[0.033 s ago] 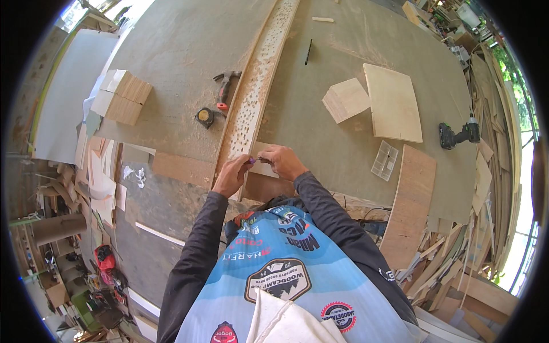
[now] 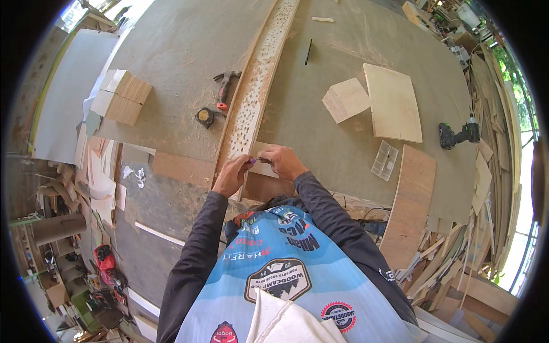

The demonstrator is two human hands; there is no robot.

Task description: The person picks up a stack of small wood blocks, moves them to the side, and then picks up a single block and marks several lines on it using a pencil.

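Observation:
My left hand (image 2: 231, 175) is closed in a pinch on a small purple piece (image 2: 251, 160), too small to name. Close beside it, my right hand (image 2: 283, 162) is also pinched, its fingertips almost meeting those of the left; something thin and dark seems to lie between them. Both hands hover at the near end of a long, shallow wooden tray (image 2: 244, 117), whose pale face is dotted with many holes or marks and strewn with sawdust. Left of this tray lie a claw hammer (image 2: 224, 90) with a red and black handle and a tape measure (image 2: 205, 117).
Wooden blocks (image 2: 121, 97) stand at the left of the table. To the right lie another block (image 2: 346, 100), a pale board (image 2: 393, 103), a clear compartment box (image 2: 384, 160), a brown plank (image 2: 409, 206) and a cordless drill (image 2: 459, 132). A black pen-like stick (image 2: 308, 52) lies farther off.

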